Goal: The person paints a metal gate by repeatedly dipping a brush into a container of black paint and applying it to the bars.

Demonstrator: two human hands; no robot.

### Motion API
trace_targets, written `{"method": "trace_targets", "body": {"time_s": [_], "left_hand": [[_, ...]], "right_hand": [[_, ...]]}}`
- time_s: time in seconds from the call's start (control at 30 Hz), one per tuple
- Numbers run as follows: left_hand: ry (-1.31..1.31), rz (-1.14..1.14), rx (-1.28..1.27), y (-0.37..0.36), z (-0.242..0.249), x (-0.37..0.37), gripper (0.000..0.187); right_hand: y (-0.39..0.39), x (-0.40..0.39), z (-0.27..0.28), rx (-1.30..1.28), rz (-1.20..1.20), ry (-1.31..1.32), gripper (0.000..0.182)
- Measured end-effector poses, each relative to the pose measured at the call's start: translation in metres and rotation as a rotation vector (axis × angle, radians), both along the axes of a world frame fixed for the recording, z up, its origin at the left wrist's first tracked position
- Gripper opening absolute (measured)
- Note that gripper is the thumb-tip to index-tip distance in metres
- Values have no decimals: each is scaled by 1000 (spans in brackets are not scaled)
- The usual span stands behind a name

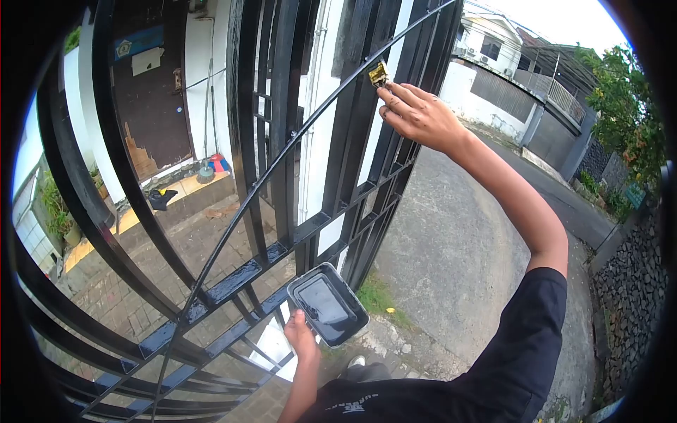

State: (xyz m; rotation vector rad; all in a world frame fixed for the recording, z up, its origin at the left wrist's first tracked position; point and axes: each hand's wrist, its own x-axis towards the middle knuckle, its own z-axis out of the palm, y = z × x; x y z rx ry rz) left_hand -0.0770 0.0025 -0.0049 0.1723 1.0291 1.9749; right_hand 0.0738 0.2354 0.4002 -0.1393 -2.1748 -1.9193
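Observation:
My right hand [423,118] is raised, its fingertips closed on a paintbrush [379,73] with a yellow, paint-stained band. The brush is close to a thin black rod [296,134] that slants across the black metal gate [236,278]; whether it touches the gate bars cannot be made out. Dark smears mark those fingers. Lower down, my left hand [301,337] grips the near edge of a rectangular plastic tub [355,296], thumb on the rim. Glossy black paint [324,299] lies in the tub. Parts of the lower gate rails shine as if wet.
Behind the bars are a brown door [151,92], a long-handled brush [206,171], a red dustpan [218,163] and a black bag [162,199] on a step. A concrete road [451,233] runs at right, beside a stone wall [635,282]. A white sheet [273,345] lies below the gate.

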Motion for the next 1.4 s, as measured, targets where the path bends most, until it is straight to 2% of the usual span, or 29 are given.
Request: {"method": "trace_targets", "body": {"time_s": [0.07,0.17,0.3,0.37,0.47,0.5,0.57,0.7,0.77,0.8,0.83,0.9,0.97,1.07,1.13,1.17,1.23,1.3,1.37,1.4], "left_hand": [[10,21,-3,1,-3,1,29],[13,33,6,-3,-8,0,29],[-12,8,16,-8,-1,1,30],[10,-18,53,-7,1,3,31],[36,16,33,-8,-9,4,33],[35,24,45,-8,-7,3,33],[-10,33,55,-11,0,2,30],[-5,47,27,-9,-14,-2,29],[10,59,3,-9,-22,0,27],[4,64,0,-9,-17,0,27],[-2,68,-4,-9,-15,1,26],[6,83,3,-7,-27,5,25],[20,113,16,-4,-38,6,25],[-20,122,-16,-7,-38,6,24],[-95,118,14,-13,-23,6,22],[-97,121,5,-15,-27,6,22],[-52,161,23,-13,-33,2,21],[-56,167,0,-13,-28,0,21],[-65,170,-30,-16,-24,-1,21],[-66,178,3,-17,-23,-1,21]], "right_hand": [[-15,0,-3,-211,-51,36,23],[-31,-6,-2,-189,70,10,26],[-17,-10,1,-22,1,22,26],[-15,-8,-4,-149,12,-9,22],[-45,-8,2,-571,121,69,18],[-62,-8,14,-559,129,64,18],[-90,-4,39,-1015,-112,381,13],[-74,11,87,-798,528,699,17],[-53,11,111,-756,669,870,20],[-46,6,120,-852,719,943,25],[-39,1,126,-851,719,937,25],[-22,-10,132,-1081,626,1166,29],[-10,-21,133,-1164,613,1184,33],[7,-32,139,-1146,486,1102,34],[9,-38,144,-1079,289,972,34],[9,-39,145,-1089,285,971,34],[-4,-44,158,-839,247,753,34],[-9,-45,167,-698,285,714,32],[-10,-39,173,-621,457,635,32],[-16,-34,177,-592,303,683,32]]}}
